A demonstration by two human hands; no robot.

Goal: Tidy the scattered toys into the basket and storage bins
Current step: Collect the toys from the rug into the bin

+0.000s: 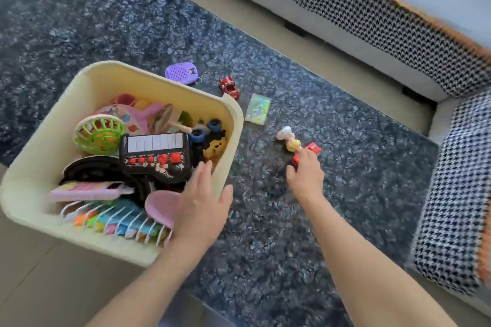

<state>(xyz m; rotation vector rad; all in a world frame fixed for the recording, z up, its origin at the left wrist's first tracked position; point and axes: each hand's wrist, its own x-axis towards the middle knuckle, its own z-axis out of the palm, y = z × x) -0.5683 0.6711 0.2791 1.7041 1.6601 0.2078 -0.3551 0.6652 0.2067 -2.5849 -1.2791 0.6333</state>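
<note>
A pale yellow basket (233,119) stands on the rug's left side, full of toys: a black toy keyboard (155,152), a green cage ball (99,134), a pink dish (162,204) and others. My left hand (202,199) hovers flat over the basket's near right corner, fingers straight, holding nothing. My right hand (305,172) grips a small red toy car (305,152) on the rug. Just beyond it lies a white and yellow figurine (289,139). Farther off lie a glittery card pack (257,108), another red car (229,87) and a purple speaker toy (182,73).
The dark blue shaggy rug (265,233) covers most of the floor. A sofa with a houndstooth cover (372,8) runs along the back and right (459,194). Beige tile floor (39,287) shows at lower left.
</note>
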